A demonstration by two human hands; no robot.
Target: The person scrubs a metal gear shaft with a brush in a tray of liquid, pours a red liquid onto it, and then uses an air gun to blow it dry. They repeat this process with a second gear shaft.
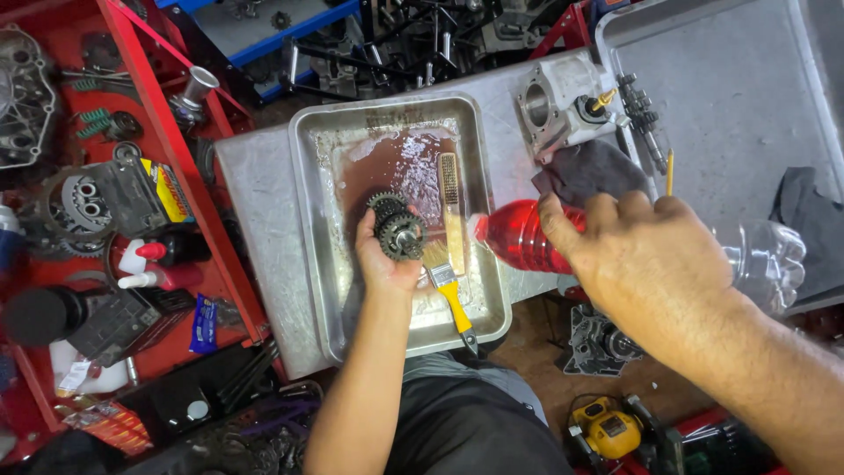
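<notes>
gear cluster (397, 230) being gripped in closed left hand (384, 260) over metal tray (308, 149) | clear bottle of red liquid (527, 237) being tipped, right hand (646, 255) wrapped round it | pour is best being kept slow, aimed onto gear teeth

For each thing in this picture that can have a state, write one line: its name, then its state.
Left hand: gripping the gear cluster.
Right hand: holding the bottle.
Gear cluster: held over the tray.
Bottle: tipped sideways, mouth toward the tray, red liquid inside.
Metal tray: holds a shallow reddish pool.
Paintbrush: lying in the tray.
Wire brush: lying in the tray.
</notes>
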